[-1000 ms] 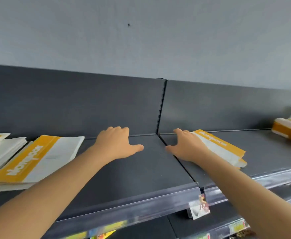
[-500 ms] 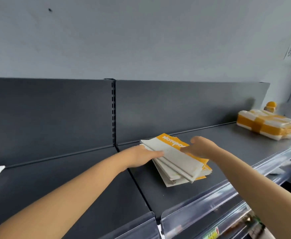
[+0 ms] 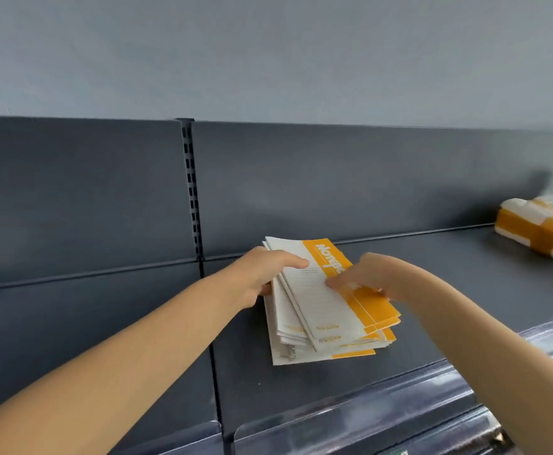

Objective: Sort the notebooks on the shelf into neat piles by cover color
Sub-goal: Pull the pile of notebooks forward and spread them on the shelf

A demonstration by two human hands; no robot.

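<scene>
squaring up the orange-and-white pile

gathering the loose covers into one tidy block looks to be the step in hand. the splayed stack of white paper notebooks with orange cover bands point(image 3: 314, 310) lies flat on the dark grey metal shelf point(image 3: 432, 307), to the right of the slotted metal upright point(image 3: 191, 192) and close to the dark back panel point(image 3: 334, 178). its corners do not line up: the lower books poke out toward the front, and the top ones sit twisted across them.

the left grip point(image 3: 262, 274) holds the pile's left edge, thumb laid over the top cover, fingers tucked in at the side below. the right grip point(image 3: 376, 277) is closed on the orange side, thumb pressing the top cover and fingers curled round the right edge. how far they reach under i cannot tell.

to do this well, i would keep both grips low on opposite long edges and press inward together, so the covers slide into line rather than buckle. these are thin books, so the pressure should be light. next, knock the short ends flush against the shelf, with every orange band on the same side. every cover showing here matches, so this pile should stay one colour.

the wrapped orange-and-white bundle point(image 3: 540, 231) sits well apart at the far right, so there is room to work.
</scene>
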